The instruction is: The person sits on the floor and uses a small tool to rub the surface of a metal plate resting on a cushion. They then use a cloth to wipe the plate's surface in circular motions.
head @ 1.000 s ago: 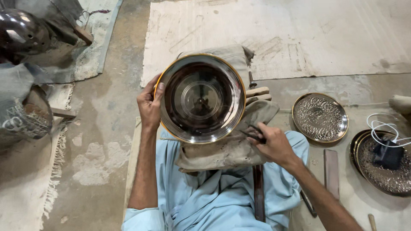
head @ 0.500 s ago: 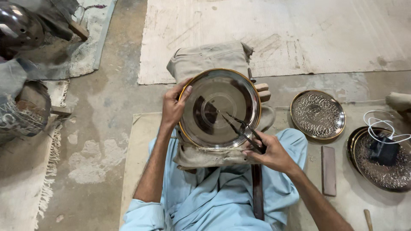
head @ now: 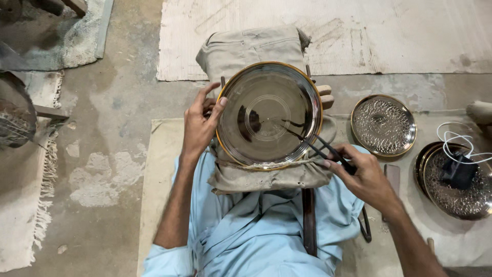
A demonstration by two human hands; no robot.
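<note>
A shiny round metal plate [head: 269, 115] with a brass-coloured rim lies on a folded grey cloth pad [head: 251, 48] over my lap. My left hand [head: 201, 123] grips the plate's left rim, thumb on top. My right hand [head: 361, 177] holds a dark two-legged metal tool like a divider [head: 320, 149], its tips resting on the plate's surface right of centre. Faint concentric rings show at the plate's middle.
An engraved round plate [head: 383, 124] lies to the right. Further right, stacked engraved plates [head: 453, 179] carry a black device with a white cable [head: 458, 141]. A dark strap [head: 308, 220] crosses my lap. Metalware [head: 15, 115] sits at the left on a concrete floor with mats.
The plate has been lowered from a tilted position to lie flat on the cloth pad. My right hand brought the divider tips onto its surface. The view shifted slightly.
</note>
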